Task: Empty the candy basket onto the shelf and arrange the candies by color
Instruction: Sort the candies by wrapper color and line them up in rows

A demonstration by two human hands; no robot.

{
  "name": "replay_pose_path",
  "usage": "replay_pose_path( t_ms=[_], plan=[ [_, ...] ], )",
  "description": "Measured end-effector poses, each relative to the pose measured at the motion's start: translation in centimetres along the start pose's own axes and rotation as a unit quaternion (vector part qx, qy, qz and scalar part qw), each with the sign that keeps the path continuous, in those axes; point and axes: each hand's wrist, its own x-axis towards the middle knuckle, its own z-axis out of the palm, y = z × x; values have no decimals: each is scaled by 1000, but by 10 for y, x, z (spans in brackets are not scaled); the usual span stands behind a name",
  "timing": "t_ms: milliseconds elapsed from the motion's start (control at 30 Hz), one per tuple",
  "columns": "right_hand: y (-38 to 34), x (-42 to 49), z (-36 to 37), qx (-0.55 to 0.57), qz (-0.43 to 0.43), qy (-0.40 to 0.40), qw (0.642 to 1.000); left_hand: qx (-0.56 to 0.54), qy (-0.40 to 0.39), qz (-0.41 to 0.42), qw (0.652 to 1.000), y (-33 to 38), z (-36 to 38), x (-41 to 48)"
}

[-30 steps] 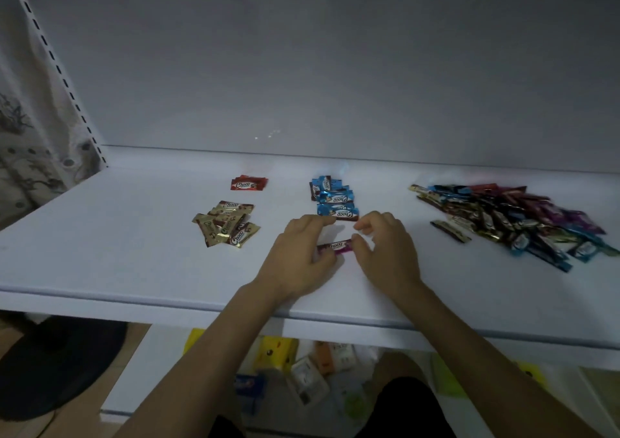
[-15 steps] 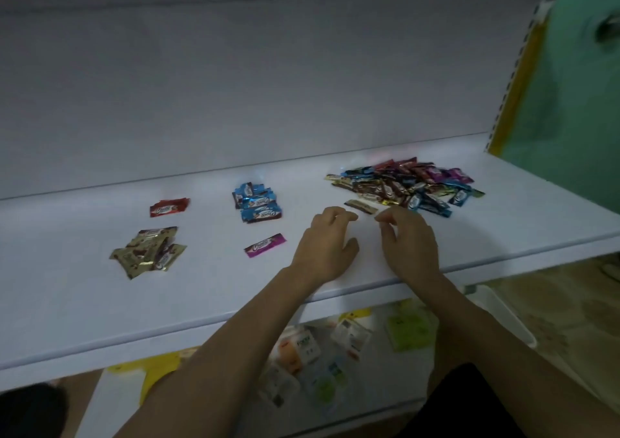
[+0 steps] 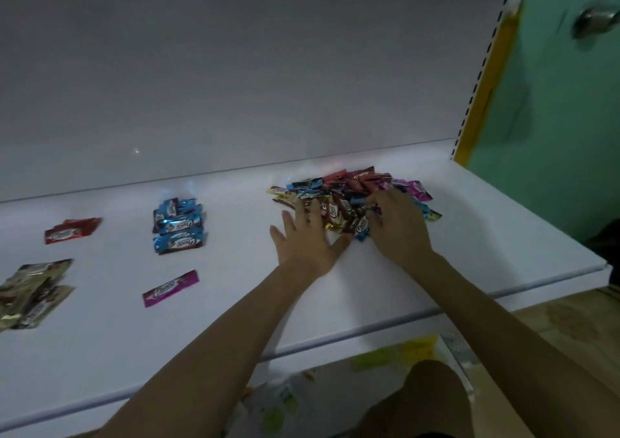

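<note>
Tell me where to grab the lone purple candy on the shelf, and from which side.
Pinch the purple candy across its narrow middle, likely best from straight above. It lies flat on the shelf, long and thin, slanting near-left to far-right, with bare shelf along both long edges.

left hand (image 3: 307, 236): moved onto mixed candy pile (image 3: 352, 182), fingers spread | right hand (image 3: 397, 224): likewise; purple candy (image 3: 170, 288) released

Bare shelf (image 3: 241, 223) between mixed candy pile (image 3: 352, 186) and blue candies (image 3: 177, 229); back wall (image 3: 235, 85) behind.
</note>
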Motion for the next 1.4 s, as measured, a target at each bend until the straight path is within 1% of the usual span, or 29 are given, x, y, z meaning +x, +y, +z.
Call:
replay_pose_path(
  t_ms=[67, 167, 267, 300, 367, 433, 467, 567, 633, 700, 800, 867, 933, 967, 1000, 1033, 1067, 1100, 1133, 1167, 1200, 1233, 1267, 1300, 1367, 1400],
  plan=[
    [1, 14, 7, -11, -33, 22, 999, -9, 7, 5, 1000, 3, 2, 11],
    [6, 20, 20, -12, -52, 15, 998, -36, 12, 20, 999, 9, 3, 27],
    [17, 18, 30, 13, -41, 4, 999, 0, -4, 36, 999, 15, 4, 38],
    [19, 19, 31, 29, -29, 12, 999, -6, 9, 33, 999, 15, 5, 39],
    [18, 20, 31, 42, 0, 6, 999, -65, 70, 36, 995, 11, 7, 40],
    [15, 19, 34, 35, -2, -13, 999, -119, 134, 59, 982, 5, 9, 39],
    [13, 18, 34, 33, -9, -20, 999, -126, 149, 75, 978, 2, 10, 40],
    [11, 18, 35, 18, -6, -23, 1000, -105, 164, 97, 976, -5, 13, 43],
    [10, 17, 33, 6, 0, -2, 1000, -111, 190, 110, 969, -7, 12, 41],
    [6, 14, 32, -11, -14, 27, 999, -130, 209, 117, 962, -7, 9, 34],
    [0, 13, 26, -38, -30, 39, 998, -119, 215, 136, 960, -11, 4, 27],
    [-3, 14, 21, -34, -53, 31, 998, -178, 210, 129, 953, -11, -4, 22],
    [-8, 16, 19, -5, -76, 44, 996, -270, 205, 85, 937, -13, -7, 23],
    [-14, 15, 18, 31, -78, 46, 995, -317, 196, 55, 926, -14, -9, 23],
    [-22, 14, 17, 85, -68, 37, 993, -384, 177, 20, 906, -15, -11, 23],
    [-31, 14, 18, 157, -43, 20, 986, -485, 147, -19, 862, -16, -16, 21],
    [-41, 14, 19, 238, 0, -2, 971, -593, 113, -50, 796, -16, -23, 20],
    [-53, 15, 22, 324, 63, -32, 944, -676, 78, -80, 729, -15, -29, 17],
    [-65, 15, 24, 415, 130, -62, 898, -724, 53, -104, 680, -15, -35, 15],
    [-76, 16, 32, 503, 194, -81, 838, -747, 33, -121, 653, -14, -40, 12],
    [-89, 16, 36, 582, 245, -87, 770, -764, 18, -130, 632, -13, -43, 10],
    [-100, 16, 39, 636, 284, -79, 713, -774, 7, -132, 619, -14, -44, 7],
    [-110, 16, 43, 663, 311, -61, 678, -778, 7, -137, 613, -13, -46, 4],
    [-118, 17, 44, 670, 329, -39, 665, -773, 11, -141, 619, -12, -49, 2],
    [-127, 19, 46, 668, 346, 4, 659, -758, 12, -139, 637, -13, -53, 0],
    [-130, 22, 46, 675, 342, 15, 654, -754, 7, -135, 643, -11, -55, -2]
  ],
)
